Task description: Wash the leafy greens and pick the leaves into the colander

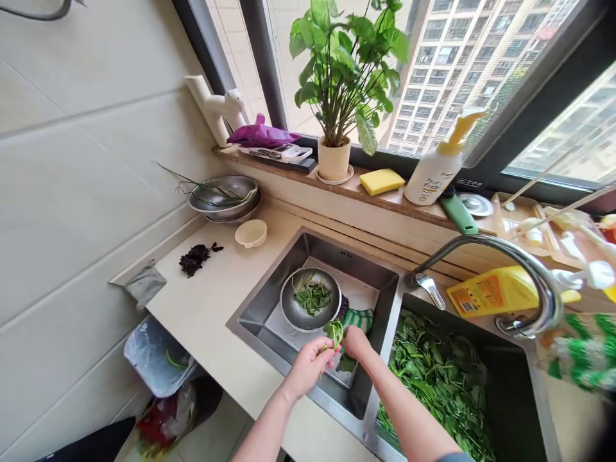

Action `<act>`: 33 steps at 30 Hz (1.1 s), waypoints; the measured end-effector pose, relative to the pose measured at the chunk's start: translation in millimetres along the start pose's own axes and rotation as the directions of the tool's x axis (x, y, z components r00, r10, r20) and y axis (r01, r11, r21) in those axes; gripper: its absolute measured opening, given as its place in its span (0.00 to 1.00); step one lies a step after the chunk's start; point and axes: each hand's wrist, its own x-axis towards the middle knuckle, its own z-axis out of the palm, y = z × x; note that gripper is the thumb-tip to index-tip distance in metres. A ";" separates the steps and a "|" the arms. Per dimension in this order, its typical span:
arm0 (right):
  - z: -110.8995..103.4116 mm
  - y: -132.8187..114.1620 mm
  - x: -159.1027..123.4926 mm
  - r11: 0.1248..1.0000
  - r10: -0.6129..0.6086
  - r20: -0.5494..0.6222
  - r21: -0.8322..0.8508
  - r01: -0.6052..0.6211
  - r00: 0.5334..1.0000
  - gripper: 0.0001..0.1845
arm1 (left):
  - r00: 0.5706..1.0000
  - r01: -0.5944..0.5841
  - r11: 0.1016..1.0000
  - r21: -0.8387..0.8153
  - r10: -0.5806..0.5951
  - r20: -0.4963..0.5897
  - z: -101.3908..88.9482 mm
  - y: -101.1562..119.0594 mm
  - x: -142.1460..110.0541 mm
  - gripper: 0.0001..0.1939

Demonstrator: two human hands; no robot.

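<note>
Over the left basin of the sink (245, 314), my left hand (308, 367) pinches a small bunch of leafy green stems (335, 332) that loop up from its fingers. Close against the stems on the right, my right hand (357, 342) is curled closed; its fingertips face away, and what they grip is hidden. Just beyond both hands, a round metal bowl (289, 308) sits in the basin with some picked greens (312, 296) inside. A green-and-white striped cloth (360, 319) lies beside the bowl. Many leafy greens (428, 378) fill much of the right basin, under my right forearm.
A curved faucet (522, 256) arches over the right basin. Left on the counter are dark wilted leaves (196, 259), a cream bowl (251, 233) and a metal pan (226, 204) with scallions. A lined bin (154, 359) stands below. The sill holds a potted plant (333, 160), yellow sponge (382, 181) and pump bottle (433, 173).
</note>
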 end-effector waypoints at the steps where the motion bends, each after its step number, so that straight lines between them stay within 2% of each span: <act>1: -7.9 5.1 -17.2 0.996 -0.068 -0.030 0.052 0.070 0.997 0.09 | 1.000 0.002 1.000 0.014 -0.002 -0.014 1.1 0.6 -2.1 0.19; 4: -28.6 23.0 -72.9 0.906 -0.256 -0.230 0.282 0.316 0.939 0.11 | 0.999 0.011 0.999 0.052 -0.009 -0.044 7.6 2.0 -9.4 0.19; 7: -43.5 37.1 -119.2 0.804 -0.310 -0.402 0.372 0.463 0.861 0.16 | 1.000 -0.001 0.994 0.111 0.002 -0.007 22.2 3.8 -18.6 0.19; 11: -57.2 54.4 -154.7 0.770 -0.372 -0.502 0.303 0.561 0.781 0.16 | 0.993 -0.043 0.985 0.167 0.025 0.113 54.9 4.7 -33.2 0.19; 14: -63.1 74.6 -172.8 0.782 -0.334 -0.550 0.292 0.551 0.766 0.14 | 0.982 -0.093 0.975 0.199 0.058 0.179 83.5 2.8 -43.5 0.17; 18: -66.4 107.4 -196.7 0.755 -0.258 -0.582 0.377 0.537 0.772 0.14 | 0.965 -0.180 0.944 0.278 0.114 0.235 117.0 -3.6 -52.6 0.14; 21: -67.7 132.4 -212.1 0.733 -0.264 -0.560 0.413 0.540 0.786 0.15 | 0.952 -0.228 0.900 0.370 0.127 0.278 136.8 -12.6 -54.9 0.12; 26: -63.2 173.3 -222.5 0.754 -0.286 -0.512 0.401 0.520 0.810 0.14 | 0.933 -0.325 0.758 0.566 0.158 0.323 164.6 -35.5 -53.4 0.09; 29: -52.5 193.1 -217.0 0.753 -0.251 -0.448 0.467 0.464 0.858 0.12 | 0.915 -0.395 0.655 0.644 0.215 0.343 179.7 -52.5 -49.4 0.10; 33: -31.7 209.4 -200.1 0.657 -0.054 -0.288 0.711 0.251 0.956 0.10 | 0.930 -0.367 0.590 0.720 0.209 0.303 194.9 -75.5 -37.1 0.11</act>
